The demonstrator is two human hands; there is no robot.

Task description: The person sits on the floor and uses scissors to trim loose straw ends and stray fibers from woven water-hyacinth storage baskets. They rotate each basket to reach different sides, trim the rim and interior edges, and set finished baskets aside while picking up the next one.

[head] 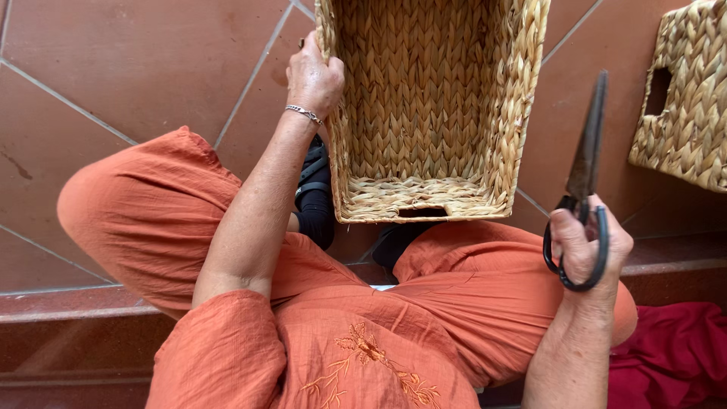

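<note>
- Reddish-brown floor tiles (136,68) with pale grout lines fill the background; the person sits on a low step of the same colour, knees apart, in loose orange trousers (151,220) and an orange embroidered top.
- Between the knees, far from the body, stands a woven straw basket (424,113), rectangular, its open top facing the camera. Its near short wall has a slot handle cut into it, and the inside looks empty.
- The left hand (314,76) is closed over the left rim of the basket, fingers curled over the edge, thumb side toward the camera. A thin silver bracelet (304,113) sits on that wrist.
- The right hand (587,246) is to the right, well apart from the basket. It is closed round the black loop handles of a pair of large dark scissors (585,174), whose blades point up and away and lie together, shut.
- A second woven basket (685,106), also with a handle slot, lies at the far right, partly out of view.
- A dark red cloth (670,356) lies on the step at the near right.
- Dark sandalled feet show under the near end of the basket.
- As to progress: the basket's weave looks complete and tidy, with no loose ends that I can make out, and the blades are not touching it. Whether any trimming is done cannot be told.
</note>
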